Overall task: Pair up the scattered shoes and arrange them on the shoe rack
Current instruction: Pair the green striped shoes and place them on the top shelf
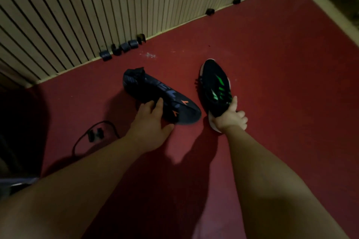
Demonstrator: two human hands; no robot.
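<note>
Two unlike shoes lie on the red floor [272, 64]. A dark navy shoe with orange marks [153, 91] lies on its side in the middle, its ankle collar toward the wall. My left hand [151, 120] reaches onto its near edge, fingers on top and thumb spread below; the grasp looks loose. To the right is a black sneaker with green stripes and a white sole [214, 85], toe pointing away. My right hand [232, 118] grips its heel end, thumb along the upper and fingers curled round the sole. No shoe rack is in view.
A ribbed beige wall panel [97, 6] runs along the far side, with several small dark blocks [124, 47] at its foot. A black cable with a plug [93, 136] lies on the floor at the left, beside a dark shape.
</note>
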